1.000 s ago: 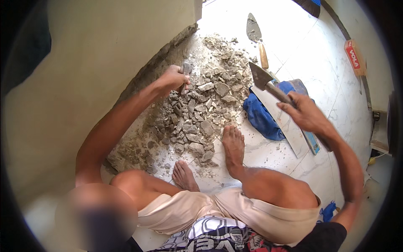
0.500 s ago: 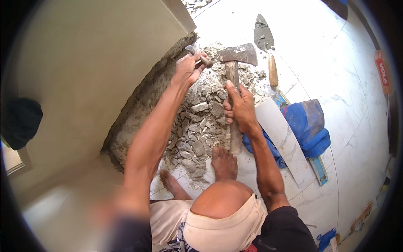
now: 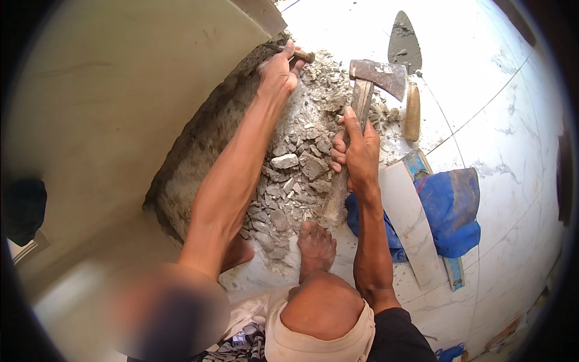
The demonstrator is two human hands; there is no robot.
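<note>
My left hand (image 3: 278,71) is closed around a short metal chisel (image 3: 306,57). The chisel lies nearly level, its struck end to the right and its other end at the broken lower edge of the wall (image 3: 139,84). My right hand (image 3: 362,158) grips the wooden handle of a hatchet (image 3: 386,76) just below the head. The hatchet head is to the right of the chisel, apart from it, over grey rubble (image 3: 289,175). Part of the handle is hidden behind my right hand and shows again below it.
A mortar-smeared trowel (image 3: 405,48) lies right of the hatchet head. Further down are a blue cloth (image 3: 452,199), a cut tile strip (image 3: 413,226) and a blue level-like bar (image 3: 453,273) on the white tiles (image 3: 506,163). My bare foot (image 3: 316,247) stands beside the rubble.
My left hand has moved up and tilted the chisel flatter, its far end now at the wall edge. The hatchet has shifted right relative to the rubble, toward the trowel. The view has shifted somewhat.
</note>
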